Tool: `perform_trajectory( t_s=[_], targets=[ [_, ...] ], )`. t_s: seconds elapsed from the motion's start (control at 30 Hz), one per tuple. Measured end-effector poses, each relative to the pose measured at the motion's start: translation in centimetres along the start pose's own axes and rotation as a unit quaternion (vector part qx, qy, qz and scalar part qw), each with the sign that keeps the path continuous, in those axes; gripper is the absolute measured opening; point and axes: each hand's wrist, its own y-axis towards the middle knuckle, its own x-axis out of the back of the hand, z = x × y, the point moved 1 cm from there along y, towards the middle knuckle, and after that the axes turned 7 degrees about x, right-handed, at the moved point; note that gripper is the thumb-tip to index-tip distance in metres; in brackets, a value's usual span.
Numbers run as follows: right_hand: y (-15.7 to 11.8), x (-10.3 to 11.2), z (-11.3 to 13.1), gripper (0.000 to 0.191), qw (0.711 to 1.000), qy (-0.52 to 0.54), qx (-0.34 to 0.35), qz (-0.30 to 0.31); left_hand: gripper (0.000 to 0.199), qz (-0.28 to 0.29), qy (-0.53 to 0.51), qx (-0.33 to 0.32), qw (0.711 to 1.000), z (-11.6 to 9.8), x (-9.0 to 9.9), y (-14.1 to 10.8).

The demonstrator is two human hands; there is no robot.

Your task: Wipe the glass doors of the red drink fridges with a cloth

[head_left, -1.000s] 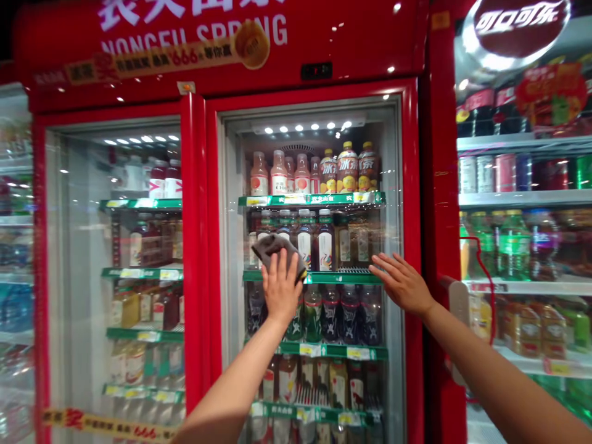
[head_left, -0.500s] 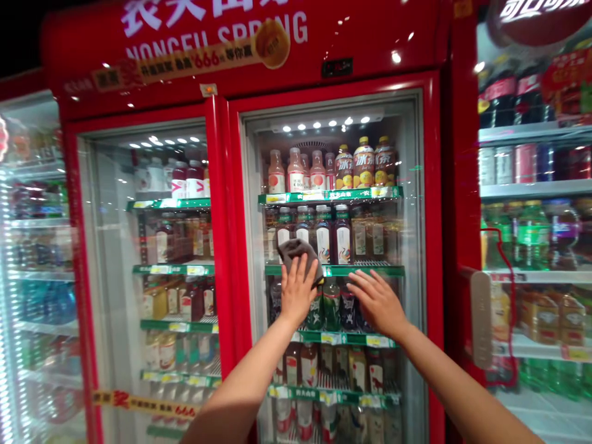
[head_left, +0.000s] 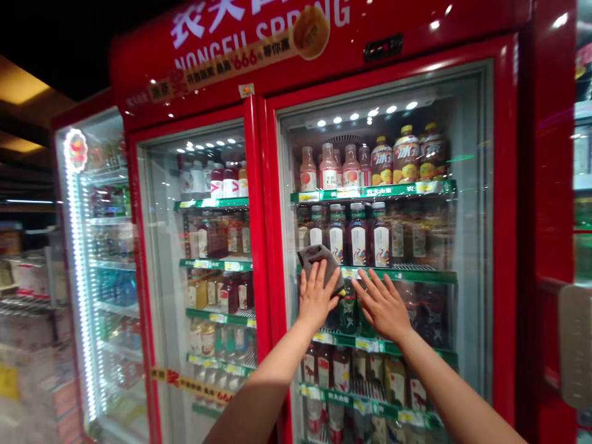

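A dark grey cloth [head_left: 320,264] lies against the glass of the right-hand door of a red drinks fridge, close to the glass's left side. My left hand [head_left: 318,295] presses it flat there, fingers spread over its lower part. To the right, my right hand [head_left: 383,303] holds nothing; its fingers are stretched out and apart, at or just before the glass. Whether its palm touches the pane I cannot tell. Behind both hands, dark bottles with white labels [head_left: 358,234] stand on a green-edged shelf [head_left: 402,275]. The hands hide part of the bottles below.
The red door frame [head_left: 259,246] parts this glass from the left-hand door, with more drinks behind it. A lit fridge [head_left: 108,259] stands further left. At the right edge juts a beige, box-like piece [head_left: 575,345]. Blurred shelving [head_left: 32,290] shows at far left.
The view has turned to the left. My left hand and the cloth have slid left over the glass. My right hand has moved left, closer to the left one.
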Motion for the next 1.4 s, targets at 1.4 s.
perform_trajectory(
  t_s=[1.4],
  targets=[
    [-1.3, -0.3, 0.2, 0.076, 0.999, 0.022, 0.000, -0.029, 0.081, -0.021, 0.051, 0.124, 0.991, 9.5, 2.0, -2.2]
  ],
)
